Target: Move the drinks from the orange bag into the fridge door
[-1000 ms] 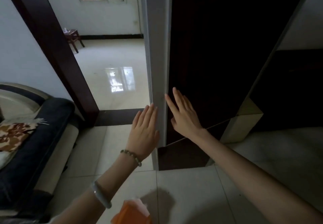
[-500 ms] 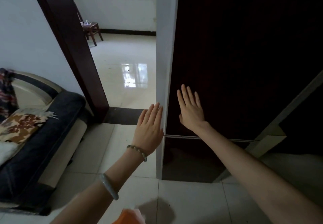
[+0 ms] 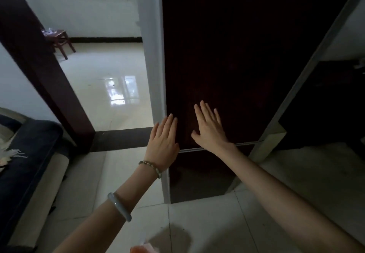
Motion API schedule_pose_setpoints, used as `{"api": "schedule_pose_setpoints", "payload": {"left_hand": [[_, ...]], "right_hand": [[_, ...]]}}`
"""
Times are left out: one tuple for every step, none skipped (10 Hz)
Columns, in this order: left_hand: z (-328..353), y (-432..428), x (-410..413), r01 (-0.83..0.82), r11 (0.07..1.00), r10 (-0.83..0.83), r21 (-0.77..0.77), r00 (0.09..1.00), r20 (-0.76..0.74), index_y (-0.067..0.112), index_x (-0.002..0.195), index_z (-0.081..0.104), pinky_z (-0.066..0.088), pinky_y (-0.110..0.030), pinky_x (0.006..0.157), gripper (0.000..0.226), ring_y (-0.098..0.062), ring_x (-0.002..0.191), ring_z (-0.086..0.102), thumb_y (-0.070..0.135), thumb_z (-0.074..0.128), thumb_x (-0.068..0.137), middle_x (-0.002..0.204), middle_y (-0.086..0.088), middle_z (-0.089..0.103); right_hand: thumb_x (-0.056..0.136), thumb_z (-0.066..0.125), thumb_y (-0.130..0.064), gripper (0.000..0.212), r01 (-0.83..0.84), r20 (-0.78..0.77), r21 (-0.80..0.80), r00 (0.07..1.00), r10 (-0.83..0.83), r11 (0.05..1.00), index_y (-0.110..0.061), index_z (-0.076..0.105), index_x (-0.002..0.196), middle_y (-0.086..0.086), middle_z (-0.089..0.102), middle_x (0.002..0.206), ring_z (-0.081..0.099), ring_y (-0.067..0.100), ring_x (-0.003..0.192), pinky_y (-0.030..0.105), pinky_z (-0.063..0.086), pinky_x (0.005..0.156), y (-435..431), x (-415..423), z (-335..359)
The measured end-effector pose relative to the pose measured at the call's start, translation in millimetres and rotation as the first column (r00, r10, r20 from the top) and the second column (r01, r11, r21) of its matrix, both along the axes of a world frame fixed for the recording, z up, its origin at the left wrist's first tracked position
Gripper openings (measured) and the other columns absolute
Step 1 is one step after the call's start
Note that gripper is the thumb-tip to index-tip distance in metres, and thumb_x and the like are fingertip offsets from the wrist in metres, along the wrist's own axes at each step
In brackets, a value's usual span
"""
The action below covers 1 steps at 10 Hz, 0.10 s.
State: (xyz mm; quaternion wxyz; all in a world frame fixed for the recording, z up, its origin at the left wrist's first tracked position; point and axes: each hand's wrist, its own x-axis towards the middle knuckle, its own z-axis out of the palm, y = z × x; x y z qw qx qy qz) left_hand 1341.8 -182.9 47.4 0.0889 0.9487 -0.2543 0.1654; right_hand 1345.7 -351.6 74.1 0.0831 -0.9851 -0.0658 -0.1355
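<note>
A tall dark-fronted fridge point(image 3: 227, 55) with a pale grey side stands straight ahead, its door closed. My right hand point(image 3: 208, 128) lies flat on the dark door, fingers spread, just above the thin silver seam that splits the upper door from the lower one. My left hand point(image 3: 163, 143) is flat at the door's left edge, fingers together, holding nothing. Only a sliver of the orange bag point(image 3: 145, 249) shows at the bottom edge, below my left arm. No drinks are visible.
A dark sofa point(image 3: 25, 154) with cushions fills the left side. A dark wooden door frame point(image 3: 45, 69) opens onto a glossy tiled room with a small wooden stool point(image 3: 59, 39). A dark cabinet point(image 3: 325, 104) stands right of the fridge. Pale floor tiles lie underfoot.
Both hands have come to rest flat on the fridge front, the right one moving up and right on the door. The view has lifted, so the orange bag has nearly slipped out below.
</note>
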Motion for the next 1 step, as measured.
{"api": "schedule_pose_setpoints", "payload": {"left_hand": [[5.6, 0.0, -5.2, 0.079, 0.996, -0.078, -0.039, 0.997, 0.029, 0.004, 0.142, 0.026, 0.016, -0.044, 0.111, 0.078, -0.031, 0.138, 0.025, 0.026, 0.066, 0.078, 0.149, -0.017, 0.028]], "right_hand": [[0.085, 0.060, -0.027, 0.082, 0.106, 0.076, 0.063, 0.991, -0.110, 0.992, -0.010, 0.008, 0.146, 0.013, 0.005, 0.156, 0.000, 0.024, 0.143, 0.040, -0.001, 0.114, -6.7, -35.7, 9.3]]}}
